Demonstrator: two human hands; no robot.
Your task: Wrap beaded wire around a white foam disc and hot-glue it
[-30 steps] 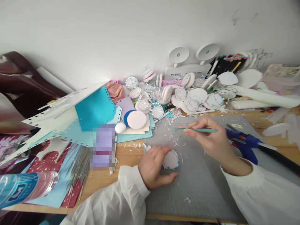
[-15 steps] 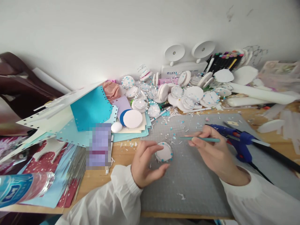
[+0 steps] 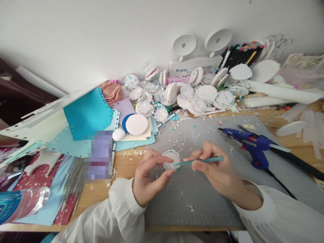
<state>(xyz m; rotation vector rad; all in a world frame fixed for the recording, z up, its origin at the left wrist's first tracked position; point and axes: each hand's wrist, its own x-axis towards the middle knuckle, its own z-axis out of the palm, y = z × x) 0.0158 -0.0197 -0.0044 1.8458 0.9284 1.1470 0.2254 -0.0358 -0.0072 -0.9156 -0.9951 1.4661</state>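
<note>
A small white disc point(image 3: 174, 154) edged with blue dots and thin trim lies on the grey cutting mat point(image 3: 189, 192). My left hand point(image 3: 150, 175) is at its left side, thumb and forefinger apart over its near edge; I cannot tell how firmly they touch it. In my right hand point(image 3: 219, 172) is a pair of teal tweezers point(image 3: 215, 159), pinched between thumb and fingers. Their tips point left and reach over the disc, between my left thumb and forefinger. Whether the tips hold anything is too small to make out.
A blue glue gun point(image 3: 253, 145) lies on the mat's right side. Behind are heaped white discs point(image 3: 207, 94) with blue beads, a two-headed lamp point(image 3: 184, 45) and markers point(image 3: 243, 55). Coloured sheets point(image 3: 87, 114) and a plastic bottle point(image 3: 27, 204) stand left. Paper scraps litter the mat.
My right hand has brought the tweezers left and down, over the disc. My left thumb and forefinger have drawn closer together. The whole view has shifted slightly.
</note>
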